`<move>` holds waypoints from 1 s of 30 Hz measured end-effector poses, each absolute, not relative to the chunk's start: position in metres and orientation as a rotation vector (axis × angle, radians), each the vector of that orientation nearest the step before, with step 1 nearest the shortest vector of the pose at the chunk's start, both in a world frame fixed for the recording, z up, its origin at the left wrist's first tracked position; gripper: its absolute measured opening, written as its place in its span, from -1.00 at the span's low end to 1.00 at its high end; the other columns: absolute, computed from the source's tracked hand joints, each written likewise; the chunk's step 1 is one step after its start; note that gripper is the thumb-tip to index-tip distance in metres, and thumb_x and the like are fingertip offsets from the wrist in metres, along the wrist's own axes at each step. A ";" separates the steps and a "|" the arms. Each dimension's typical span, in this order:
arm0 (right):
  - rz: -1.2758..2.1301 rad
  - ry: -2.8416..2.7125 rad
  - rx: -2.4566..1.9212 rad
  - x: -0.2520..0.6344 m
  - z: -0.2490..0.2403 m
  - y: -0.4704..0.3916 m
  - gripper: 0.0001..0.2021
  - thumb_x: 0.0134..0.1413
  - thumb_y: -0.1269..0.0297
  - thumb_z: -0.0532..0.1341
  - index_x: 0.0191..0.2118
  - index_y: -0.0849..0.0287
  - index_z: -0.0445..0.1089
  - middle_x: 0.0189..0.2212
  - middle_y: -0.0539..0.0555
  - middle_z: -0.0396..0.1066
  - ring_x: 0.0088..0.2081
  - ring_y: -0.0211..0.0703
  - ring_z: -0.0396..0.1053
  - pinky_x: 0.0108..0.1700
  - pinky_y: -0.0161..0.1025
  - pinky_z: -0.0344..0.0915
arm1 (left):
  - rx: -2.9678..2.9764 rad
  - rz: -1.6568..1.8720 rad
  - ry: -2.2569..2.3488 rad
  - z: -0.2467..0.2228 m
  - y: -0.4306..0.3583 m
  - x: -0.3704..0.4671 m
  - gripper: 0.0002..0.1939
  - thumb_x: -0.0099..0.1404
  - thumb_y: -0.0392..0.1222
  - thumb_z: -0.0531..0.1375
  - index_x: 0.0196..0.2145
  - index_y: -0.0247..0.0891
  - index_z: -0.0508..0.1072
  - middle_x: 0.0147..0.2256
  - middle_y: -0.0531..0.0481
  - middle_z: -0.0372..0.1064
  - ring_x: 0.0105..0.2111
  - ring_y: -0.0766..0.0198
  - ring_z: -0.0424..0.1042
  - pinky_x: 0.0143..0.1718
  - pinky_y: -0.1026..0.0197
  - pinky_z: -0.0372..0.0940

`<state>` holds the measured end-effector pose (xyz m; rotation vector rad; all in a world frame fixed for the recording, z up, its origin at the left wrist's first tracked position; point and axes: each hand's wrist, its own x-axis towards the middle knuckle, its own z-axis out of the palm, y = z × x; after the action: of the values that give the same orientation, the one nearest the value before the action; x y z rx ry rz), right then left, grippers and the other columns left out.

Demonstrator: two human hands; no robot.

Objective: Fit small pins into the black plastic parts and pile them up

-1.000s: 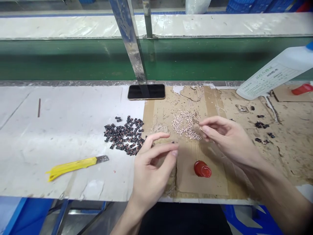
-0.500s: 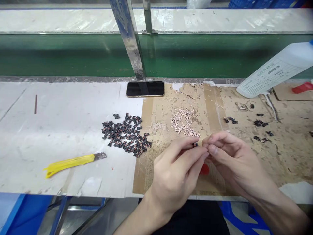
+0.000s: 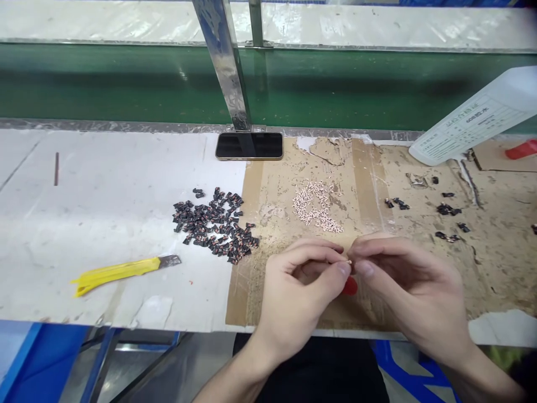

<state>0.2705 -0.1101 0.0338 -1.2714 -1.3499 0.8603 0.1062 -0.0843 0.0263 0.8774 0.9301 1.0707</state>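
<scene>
My left hand (image 3: 300,288) is closed in a pinch, thumb against forefinger, with a tiny copper-coloured piece (image 3: 349,262) poking out at the tips. Facing it, my right hand (image 3: 413,291) also pinches thumb and forefinger close to that piece; what lies between them is too small and hidden to name. Under the fingertips shows a red object (image 3: 349,286), partly covered by my hands. Just beyond my hands, a loose scatter of tiny copper-coloured pieces (image 3: 312,207) lies on the cardboard (image 3: 272,252). Left of it is a heap of small black parts with copper-coloured bits (image 3: 213,224).
A yellow utility knife (image 3: 117,274) lies at left on the white surface. A phone (image 3: 249,146) rests by a metal post (image 3: 224,61). At right, a white bottle (image 3: 474,120) leans over small groups of black parts (image 3: 448,209). Behind runs a green belt (image 3: 126,84).
The dark part that showed between my left fingers is out of sight, and a copper-coloured tip shows there now. My left thumb has come into view on top. The camera view has shifted slightly.
</scene>
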 end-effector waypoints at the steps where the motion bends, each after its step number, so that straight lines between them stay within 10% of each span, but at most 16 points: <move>1: 0.853 -1.397 -1.247 0.272 0.033 -0.110 -0.80 0.22 0.50 0.39 -0.18 0.00 0.63 -0.24 -0.06 0.64 -0.19 -0.34 0.63 -0.10 -0.55 0.56 | 0.796 1.039 0.897 0.027 -0.084 0.106 -0.89 0.21 -0.37 0.43 -0.42 -0.19 0.72 -0.24 -0.01 0.65 -0.28 0.32 0.64 -0.24 0.40 0.56; 30: 0.382 -2.045 -1.538 0.299 0.012 -0.157 -0.78 0.19 0.54 0.35 -0.12 0.10 0.47 0.04 0.18 0.49 -0.09 -0.05 0.55 -0.03 -0.09 0.53 | 1.209 0.986 1.218 0.015 -0.109 0.065 -0.83 0.30 -0.41 0.41 -0.26 -0.15 0.74 -0.10 0.05 0.67 -0.17 0.36 0.67 -0.11 0.51 0.53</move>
<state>0.2988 -0.1568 0.0119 -1.5384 -2.0447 0.3823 0.0647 -0.1087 0.0153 1.2087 1.2175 0.9864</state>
